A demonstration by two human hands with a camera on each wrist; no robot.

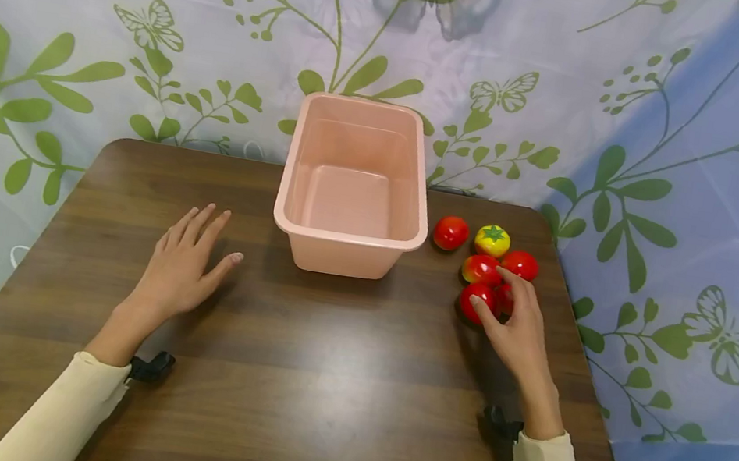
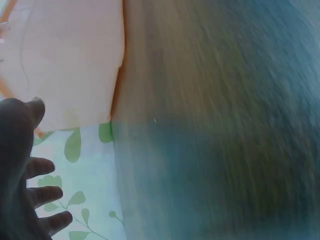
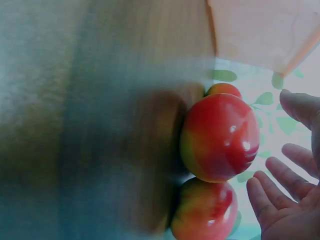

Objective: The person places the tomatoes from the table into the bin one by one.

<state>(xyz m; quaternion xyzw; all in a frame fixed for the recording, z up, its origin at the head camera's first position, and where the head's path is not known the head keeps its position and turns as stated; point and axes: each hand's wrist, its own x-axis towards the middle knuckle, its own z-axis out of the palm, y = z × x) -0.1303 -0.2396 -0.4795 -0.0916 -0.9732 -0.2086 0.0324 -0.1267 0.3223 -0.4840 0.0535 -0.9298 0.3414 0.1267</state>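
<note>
Toy tomatoes beside a pink tub, right hand at the nearest one.

Item: red tomato [image 1: 476, 299], right of frame centre on the dark wooden worktop [image 1: 292, 377], nearest of a cluster; the right hand [image 1: 517, 331] reaches over it, thumb and forefinger at its sides, fingers loosely spread in the wrist view, so whether it grips cannot be told. Adjoining: more red tomatoes [image 1: 519, 264] just behind, one red tomato [image 1: 450, 232] set slightly apart toward the tub, one yellow tomato [image 1: 492, 240] with a green star top. Centre frame: pink tub [image 1: 347, 237], upright. Left of centre: left hand [image 1: 183, 267] resting flat on the worktop, fingers straight, released. Backdrop: leaf-and-butterfly printed cloth [image 1: 86, 25].
</note>
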